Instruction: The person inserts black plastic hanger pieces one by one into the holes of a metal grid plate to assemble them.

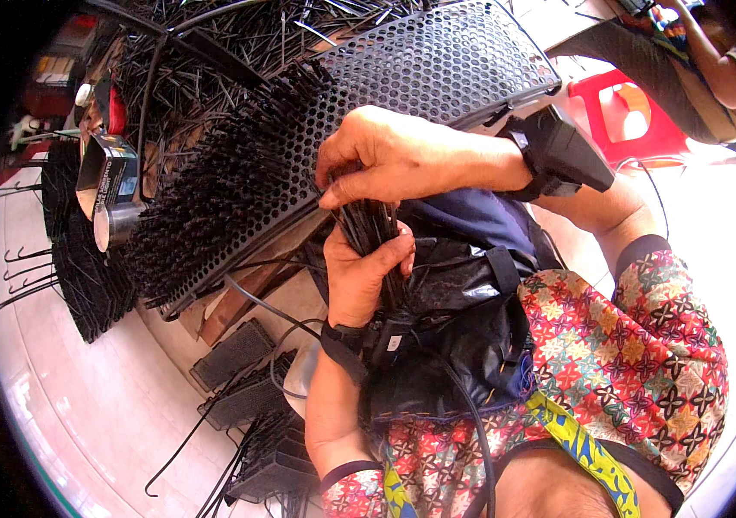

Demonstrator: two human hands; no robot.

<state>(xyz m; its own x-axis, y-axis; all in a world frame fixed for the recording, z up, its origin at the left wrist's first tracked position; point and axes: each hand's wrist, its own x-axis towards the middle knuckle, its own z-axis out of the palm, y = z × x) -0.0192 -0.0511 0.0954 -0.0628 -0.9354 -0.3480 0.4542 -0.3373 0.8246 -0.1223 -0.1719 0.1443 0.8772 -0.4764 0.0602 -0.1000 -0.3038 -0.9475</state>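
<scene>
My left hand (366, 269) is wrapped round a bundle of thin black rods (366, 226), held upright in front of my body. Over the top of that bundle, my right hand (385, 160) has its fingers and thumb curled together at the rod ends; how many rods it pinches is hidden. Just beyond my hands lies a black perforated rack (437, 60), tilted, with rows of round holes. Many black rods (212, 186) stand packed in the holes on its left side. The right part of the rack shows bare holes.
A heap of loose black rods (212, 86) lies behind the rack. At left are a small box (113, 168), a metal can (117, 226) and hanging black pieces (83, 259). Black racks (273, 457) stand below. A red stool (618, 112) and another person (713, 78) are at upper right.
</scene>
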